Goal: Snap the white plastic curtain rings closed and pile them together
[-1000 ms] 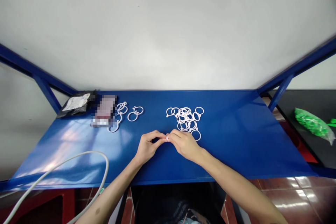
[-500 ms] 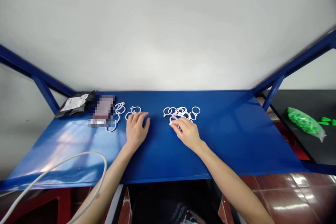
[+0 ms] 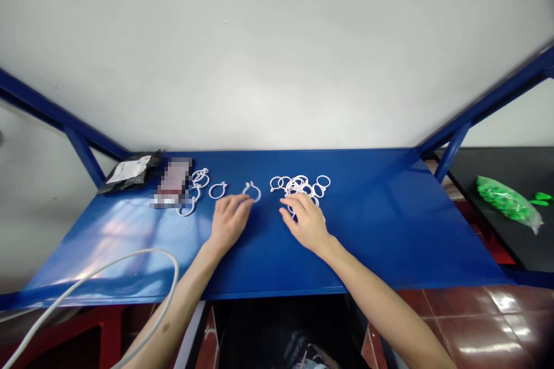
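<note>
My left hand (image 3: 231, 220) is closed, its thumb and fingers pinching a white open ring (image 3: 258, 189) at the lower edge. That ring has a gap at the top with small knobs on its ends. Just left of it, another white ring (image 3: 217, 191) lies on the blue table (image 3: 381, 225). My right hand (image 3: 305, 221) hovers over the pile of white rings (image 3: 298, 183), thumb and fingers apart. Its palm and fingers hide some of those rings. Several more white rings (image 3: 201, 177) lie in a loose group at the left.
A blurred-out phone-like object (image 3: 173, 179) and a black packet with a white label (image 3: 130, 170) lie at the table's left. A white cable (image 3: 130, 255) loops over the near left edge. To the right, a bag of green pieces (image 3: 506, 203) rests on a dark surface.
A white ring now shows in my left hand, which has turned and moved slightly right, uncovering a ring on the table. My right hand's pinch has opened and released the white piece.
</note>
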`<state>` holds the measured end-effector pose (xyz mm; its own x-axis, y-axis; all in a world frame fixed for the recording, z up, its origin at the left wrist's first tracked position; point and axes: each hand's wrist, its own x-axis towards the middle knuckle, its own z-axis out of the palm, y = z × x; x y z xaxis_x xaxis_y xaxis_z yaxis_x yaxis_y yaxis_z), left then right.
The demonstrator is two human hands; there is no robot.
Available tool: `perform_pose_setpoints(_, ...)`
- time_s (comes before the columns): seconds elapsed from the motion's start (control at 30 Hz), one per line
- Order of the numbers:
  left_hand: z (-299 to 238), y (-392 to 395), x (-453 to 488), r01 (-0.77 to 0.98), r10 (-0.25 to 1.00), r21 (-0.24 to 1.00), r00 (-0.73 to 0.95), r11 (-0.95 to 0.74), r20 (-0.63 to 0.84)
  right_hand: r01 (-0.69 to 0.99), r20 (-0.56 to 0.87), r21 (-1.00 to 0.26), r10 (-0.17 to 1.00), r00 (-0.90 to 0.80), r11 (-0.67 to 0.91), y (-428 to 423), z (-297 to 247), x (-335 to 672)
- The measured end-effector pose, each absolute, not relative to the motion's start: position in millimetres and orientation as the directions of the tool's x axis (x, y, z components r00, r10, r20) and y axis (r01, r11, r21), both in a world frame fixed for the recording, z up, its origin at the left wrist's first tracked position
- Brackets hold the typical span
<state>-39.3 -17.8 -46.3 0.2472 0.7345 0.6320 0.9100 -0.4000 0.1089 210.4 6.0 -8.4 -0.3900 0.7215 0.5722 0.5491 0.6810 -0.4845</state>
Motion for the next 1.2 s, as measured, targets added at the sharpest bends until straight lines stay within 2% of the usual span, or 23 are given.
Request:
perform_pose_setpoints(0.07, -47.7, -31.2, -25.7, 0.821, 0.686, 0.082, 0.411, -0.564, 0.6, 0.492, 0.527, -0.548, 0.736, -0.425, 0.676, -2.6, -9.2, 204.9)
perform_pose_setpoints(0.13, -47.5, -41.0, -14.5, 0.76, 0.641, 0.084, 0.478, -0.645, 0.601, 0.439, 0.472, -0.629, 0.764, -0.44, 0.641, -7.0, -10.7, 201.3)
perform_pose_setpoints(0.27, -41.1, -46.3, -4.6, 0.705, 0.58, 0.094, 0.492, -0.703, 0.649, 0.37, 0.365, -0.783, 0.852, -0.376, 0.499, -4.4, -12.6, 200.4)
perform_pose_setpoints(0.47, -37.0, -44.5, -0.7, 0.674, 0.539, 0.077, 0.511, -0.735, 0.67, 0.307, 0.372, -0.819, 0.857, -0.358, 0.484, 0.9, -13.4, 201.3)
perform_pose_setpoints(0.53, -37.8, -45.9, 1.6, 0.677, 0.573, 0.163, 0.442, -0.718, 0.69, 0.291, 0.391, -0.817, 0.849, -0.355, 0.498, 0.3, -14.2, 200.6)
perform_pose_setpoints(0.63, -36.9, -47.1, 3.4, 0.694, 0.692, 0.399, 0.198, -0.599, 0.694, 0.284, 0.446, -0.78, 0.815, -0.371, 0.557, -1.4, -16.4, 199.3)
perform_pose_setpoints(0.7, -34.5, -45.7, 2.6, 0.674, 0.777, 0.543, 0.073, -0.501, 0.626, 0.28, 0.48, -0.747, 0.781, -0.401, 0.603, -2.9, -18.4, 198.5)
perform_pose_setpoints(0.77, -31.7, -42.9, 1.0, 0.633, 0.843, 0.636, 0.047, -0.44, 0.537, 0.276, 0.5, -0.719, 0.751, -0.432, 0.638, -4.1, -20.2, 197.9)
perform_pose_setpoints(0.87, -28.6, -38.2, -0.7, 0.583, 0.879, 0.7, 0.054, -0.413, 0.474, 0.285, 0.51, -0.695, 0.732, -0.451, 0.66, -4.8, -21.3, 197.6)
perform_pose_setpoints(1.2, -30.3, -37.0, -0.6, 0.491, 0.872, 0.742, 0.081, -0.456, 0.482, 0.337, 0.462, -0.686, 0.743, -0.484, 0.645, -4.7, -21.4, 199.1)
